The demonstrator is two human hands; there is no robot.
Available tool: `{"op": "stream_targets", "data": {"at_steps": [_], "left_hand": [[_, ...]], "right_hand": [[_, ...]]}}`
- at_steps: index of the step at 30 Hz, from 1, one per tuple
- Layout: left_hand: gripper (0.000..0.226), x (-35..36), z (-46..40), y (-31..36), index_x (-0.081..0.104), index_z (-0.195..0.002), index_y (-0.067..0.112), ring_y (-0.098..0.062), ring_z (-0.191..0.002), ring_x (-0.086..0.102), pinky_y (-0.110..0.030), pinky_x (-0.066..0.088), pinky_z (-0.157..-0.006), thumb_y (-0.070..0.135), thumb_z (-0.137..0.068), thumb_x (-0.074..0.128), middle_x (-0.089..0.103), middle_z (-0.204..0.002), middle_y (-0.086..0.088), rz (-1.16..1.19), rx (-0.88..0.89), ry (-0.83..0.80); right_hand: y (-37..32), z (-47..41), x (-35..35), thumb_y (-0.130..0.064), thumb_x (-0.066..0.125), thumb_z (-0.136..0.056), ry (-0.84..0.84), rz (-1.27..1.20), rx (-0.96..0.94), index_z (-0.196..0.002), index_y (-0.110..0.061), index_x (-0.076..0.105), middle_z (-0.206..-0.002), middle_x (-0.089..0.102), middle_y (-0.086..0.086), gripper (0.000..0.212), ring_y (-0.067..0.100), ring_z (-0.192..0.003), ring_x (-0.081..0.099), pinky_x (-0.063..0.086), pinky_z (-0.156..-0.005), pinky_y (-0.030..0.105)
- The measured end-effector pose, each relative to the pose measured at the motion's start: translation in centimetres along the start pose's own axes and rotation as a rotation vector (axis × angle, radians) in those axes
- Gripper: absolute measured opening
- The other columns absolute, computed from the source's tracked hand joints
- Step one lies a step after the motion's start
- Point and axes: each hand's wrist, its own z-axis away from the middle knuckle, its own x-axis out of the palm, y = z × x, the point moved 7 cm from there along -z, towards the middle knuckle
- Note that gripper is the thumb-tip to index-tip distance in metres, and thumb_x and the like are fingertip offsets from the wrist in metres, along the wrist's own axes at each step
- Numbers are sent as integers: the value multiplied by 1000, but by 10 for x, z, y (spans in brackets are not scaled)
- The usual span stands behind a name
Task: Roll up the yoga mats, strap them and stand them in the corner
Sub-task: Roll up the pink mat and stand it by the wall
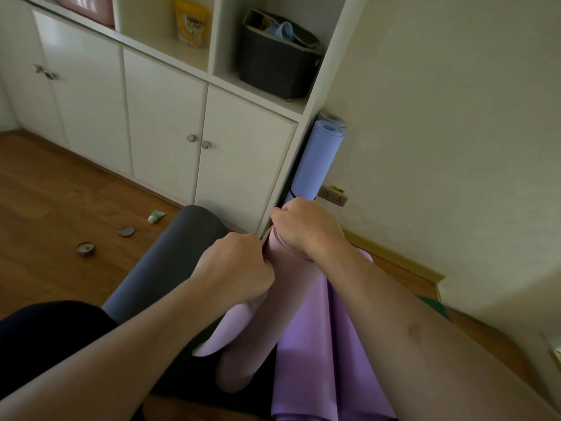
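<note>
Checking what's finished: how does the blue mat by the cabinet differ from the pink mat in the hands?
The blue mat stands upright in the corner; the pink mat is tilted, gripped by the left hand and right hand. Blue has a dark strap; pink shows none. Both are rolled.

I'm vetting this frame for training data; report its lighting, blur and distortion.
Head view: dim, soft daylight, no glare; wide-angle lens bows the cabinet and wall edges; slight overall softness; left hand and right hand stay readable on the pink mat; the blue mat in the corner is clear; shelf interiors are shadowed.
</note>
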Motion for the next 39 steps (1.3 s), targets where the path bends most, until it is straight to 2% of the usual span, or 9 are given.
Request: {"op": "stream_targets", "data": {"at_steps": [5, 9, 12, 16, 21, 24, 31, 33, 39], "left_hand": [[32, 6, -8, 0, 76, -82, 9, -8, -52, 70, -13, 46, -42, 17, -103, 52, 70, -56, 3, 350, -59, -77], [34, 8, -6, 12, 76, -91, 3, -18, -62, 77, -24, 64, -68, 17, -107, 49, 76, -65, -6, 493, -35, -147], [33, 0, -3, 18, 75, -88, -1, -21, -59, 76, -34, 66, -73, 12, -104, 50, 75, -64, -9, 561, 2, -114], [34, -7, -4, 14, 75, -80, -1, -22, -54, 74, -40, 66, -67, 13, -101, 52, 72, -58, -9, 476, 46, -30], [29, 8, 1, 18, 73, -84, 6, -19, -58, 74, -43, 65, -67, 22, -103, 57, 74, -63, -5, 356, 109, -40], [31, 7, 0, 25, 74, -83, 4, -23, -61, 74, -44, 63, -67, 24, -101, 58, 73, -64, -6, 344, 129, 20], [32, 3, -4, 33, 72, -76, 1, -18, -53, 72, -46, 63, -64, 17, -98, 55, 71, -55, -2, 448, 107, 85], [32, 8, -1, 35, 72, -77, 3, -21, -57, 73, -46, 61, -65, 25, -95, 58, 72, -59, -4, 453, 116, 66], [23, 18, 10, 40, 59, -84, 21, -7, -62, 61, -17, 47, -55, 40, -95, 65, 65, -70, 7, 176, 230, 121]], "right_hand": [[5, -3, -2, -35, 38, -95, -5, 20, 20, -82, -14, 61, -81, 64, 6, 34, 27, -75, 58, 40, -63, 38], [14, 1, -6, -34, 38, -98, 22, 45, 20, -79, -14, 59, -81, 62, 6, 35, 26, -77, 59, 41, -64, 38], [20, -1, -12, -35, 39, -98, 34, -14, 39, -72, -14, 55, -78, 60, 6, 37, 27, -74, 57, 38, -61, 37], [30, -5, 8, -30, 34, -96, -25, -68, 40, -68, -20, 41, -76, 51, 4, 31, 25, -72, 46, 27, -58, 36], [50, 1, 34, -36, 39, -101, -38, -125, 127, -74, -21, 49, -86, 61, 7, 32, 28, -78, 54, 51, -73, 45], [56, 2, 23, -31, 46, -97, 21, -281, 170, -68, -16, 42, -71, 50, 5, 33, 22, -63, 44, 33, -58, 37], [32, 4, -10, -32, 36, -92, 161, 8, 41, -70, -17, 43, -73, 52, 5, 28, 22, -64, 46, 28, -55, 33], [35, 5, -7, -32, 41, -97, 197, -10, 110, -71, -16, 47, -76, 57, 7, 31, 27, -71, 53, 37, -62, 36], [32, -6, -7, -33, 41, -99, 200, -44, 132, -75, -15, 51, -80, 60, 7, 32, 33, -83, 61, 51, -75, 42]]}}
